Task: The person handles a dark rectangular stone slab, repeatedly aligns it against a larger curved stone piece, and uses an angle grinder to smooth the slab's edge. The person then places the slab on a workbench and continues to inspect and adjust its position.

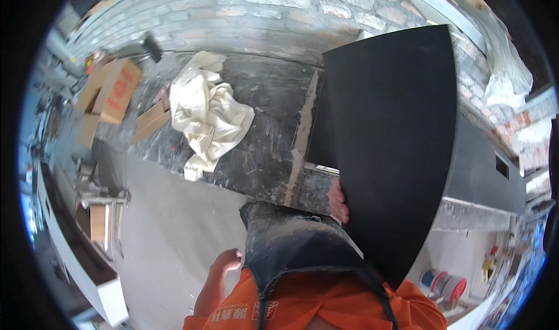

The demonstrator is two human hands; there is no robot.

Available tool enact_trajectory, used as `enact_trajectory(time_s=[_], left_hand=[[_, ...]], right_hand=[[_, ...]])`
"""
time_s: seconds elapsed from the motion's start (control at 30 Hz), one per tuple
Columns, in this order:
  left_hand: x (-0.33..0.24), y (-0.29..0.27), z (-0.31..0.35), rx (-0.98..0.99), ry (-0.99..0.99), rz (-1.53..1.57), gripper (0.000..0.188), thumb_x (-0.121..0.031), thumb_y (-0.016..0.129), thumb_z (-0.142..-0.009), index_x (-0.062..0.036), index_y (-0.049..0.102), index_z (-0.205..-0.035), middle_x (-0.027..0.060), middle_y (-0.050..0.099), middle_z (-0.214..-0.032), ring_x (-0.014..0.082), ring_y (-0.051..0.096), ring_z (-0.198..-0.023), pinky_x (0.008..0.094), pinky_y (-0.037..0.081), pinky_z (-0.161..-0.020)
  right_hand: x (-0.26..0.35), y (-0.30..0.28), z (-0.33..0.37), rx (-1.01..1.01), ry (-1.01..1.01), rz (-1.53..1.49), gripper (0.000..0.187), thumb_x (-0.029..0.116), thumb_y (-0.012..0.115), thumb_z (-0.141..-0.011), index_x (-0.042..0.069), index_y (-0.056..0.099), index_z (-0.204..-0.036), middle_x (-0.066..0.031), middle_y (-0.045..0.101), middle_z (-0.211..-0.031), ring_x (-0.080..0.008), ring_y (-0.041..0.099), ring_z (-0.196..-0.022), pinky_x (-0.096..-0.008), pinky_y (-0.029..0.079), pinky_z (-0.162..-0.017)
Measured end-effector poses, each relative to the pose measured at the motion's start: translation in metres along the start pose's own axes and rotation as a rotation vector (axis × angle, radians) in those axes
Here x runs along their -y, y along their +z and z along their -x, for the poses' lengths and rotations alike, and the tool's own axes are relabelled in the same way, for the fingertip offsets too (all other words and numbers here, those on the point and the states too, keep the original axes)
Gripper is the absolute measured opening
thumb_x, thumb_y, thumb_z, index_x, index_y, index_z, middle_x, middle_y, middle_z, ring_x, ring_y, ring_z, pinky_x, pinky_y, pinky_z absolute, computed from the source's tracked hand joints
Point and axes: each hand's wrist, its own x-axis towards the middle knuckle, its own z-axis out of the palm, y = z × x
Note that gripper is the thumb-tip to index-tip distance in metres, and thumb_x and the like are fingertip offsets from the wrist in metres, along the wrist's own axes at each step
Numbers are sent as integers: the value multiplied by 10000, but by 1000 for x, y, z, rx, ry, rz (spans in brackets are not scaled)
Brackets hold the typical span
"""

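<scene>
A large flat black panel stands tilted up in front of me on the right and hides my right arm. Fingers of my right hand wrap round its left edge near the bottom; the rest of that hand is behind the panel. At my left side, away from the bench, hangs my left hand, its fingers mostly hidden. Another dark sheet lies on the workbench, partly covered by the panel. A crumpled cream cloth rests on the bench to the left.
An open cardboard box and a loose cardboard piece sit at the bench's left end. Behind runs a brick wall. A grey board lies at right, above a red-rimmed spool. A white-edged cabinet stands at lower left.
</scene>
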Motion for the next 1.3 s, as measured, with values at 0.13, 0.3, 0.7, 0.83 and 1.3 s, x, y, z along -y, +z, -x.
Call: enact_trajectory(time_s=[0.13, 0.3, 0.7, 0.83, 1.3], left_hand=[[44, -86, -15, -20, 194, -141, 369, -63, 626, -854, -104, 772, -1191, 198, 722, -1254, 395, 672, -1193, 431, 542, -1027], [118, -199, -48, -257, 291, -229, 446, 38, 671, -777, -65, 760, -1201, 250, 705, -1185, 411, 671, -1155, 466, 551, -1032], [105, -362, -38, 85, 416, -177, 271, -217, 689, -925, -99, 758, -1159, 186, 763, -1038, 329, 742, -974, 425, 583, -865], [54, -407, 8, 273, 546, 404, 276, -222, 706, -966, -61, 721, -1190, 105, 710, -921, 262, 678, -813, 361, 554, -742], [-82, -468, -3, 373, 1061, 1020, 814, -420, 678, -1019, -62, 291, -1640, 175, 474, -1563, 341, 495, -1423, 522, 429, -1142]], right_hand=[[-9, 11, -37, -214, -226, 61, 303, 337, 498, -1097, 47, 568, -1152, -137, 678, -996, -290, 693, -927, -408, 542, -852], [-57, 14, -97, -342, -528, -4, 268, 311, 527, -1098, 52, 580, -1140, -116, 670, -957, -271, 693, -850, -390, 530, -799], [-125, -70, -166, -134, -542, -26, 293, 322, 528, -1101, 40, 577, -1164, -126, 677, -977, -285, 703, -888, -410, 524, -814], [-137, -98, -178, -342, -500, 139, 423, 448, 538, -1085, 33, 605, -1137, -100, 664, -884, -227, 671, -804, -354, 511, -727], [-98, -45, -268, -1676, -271, 282, 700, 697, 427, -1072, 35, 651, -1023, -40, 603, -797, -116, 564, -705, -266, 449, -607]])
